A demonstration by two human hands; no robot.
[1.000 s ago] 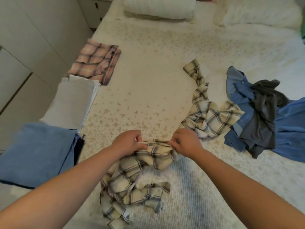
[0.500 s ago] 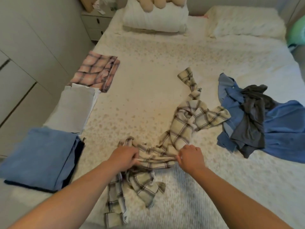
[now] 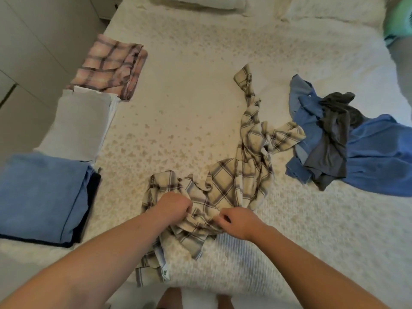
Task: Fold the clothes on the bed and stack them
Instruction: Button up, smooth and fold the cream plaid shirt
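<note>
We've got both hands, left hand [image 3: 172, 207] and right hand [image 3: 237, 221], fingers pinched on the plaid shirt [image 3: 225, 188] near the bed's [image 3: 189, 97] front edge, probably hunting an edge to spread it flat.

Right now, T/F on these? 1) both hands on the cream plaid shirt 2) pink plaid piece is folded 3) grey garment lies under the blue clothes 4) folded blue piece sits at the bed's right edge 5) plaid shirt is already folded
1) True: the left hand and right hand each pinch the cream plaid shirt.
2) True: the pink plaid piece lies folded near the bed's left edge.
3) False: the grey garment lies on top of the blue clothes.
4) False: the folded blue piece sits at the left edge.
5) False: it lies crumpled and stretched out.
</note>
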